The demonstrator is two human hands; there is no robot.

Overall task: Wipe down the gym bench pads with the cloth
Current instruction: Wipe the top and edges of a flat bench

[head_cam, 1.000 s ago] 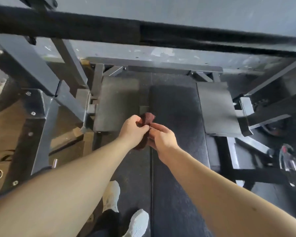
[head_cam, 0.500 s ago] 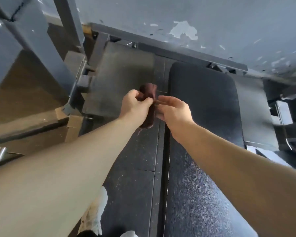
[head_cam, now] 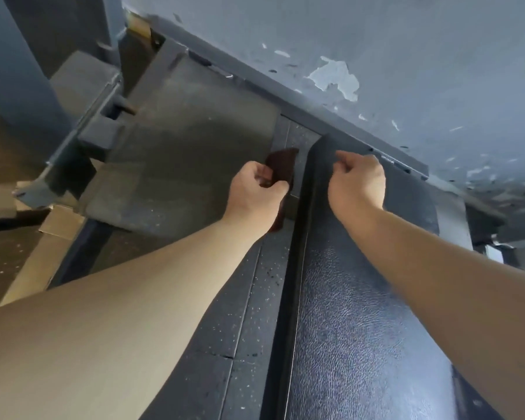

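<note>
Bottom of frame: left forearm comes in from lower left, right forearm from lower right. Under the right one, a black textured vinyl bench pad runs from bottom centre-right up to mid frame. Its long left edge is straight and unobstructed. The top face is bare apart from the arm crossing above it. Left of the pad: a narrow strip of speckled black rubber floor tiles.

Mid frame: left hand is over that floor strip, just left of the pad's edge. Its fingers and thumb pinch a bunched dark maroon cloth; one flap stands up past the knuckles and a tail hangs below the wrist. Cloth is beside the pad, not on it. Can't tell if it touches the edge. Right hand is over the pad's far end, fingers clenched, nothing seen in them, apart from the cloth. Can't tell whether it touches the surface.

Further up: dusty flat grey metal plate left of centre, brown cardboard pieces at the left edge. A grey steel rail runs diagonally along the wall base, just past the pad's far end. A blue-grey wall with flaking paint fills the upper right.
</note>
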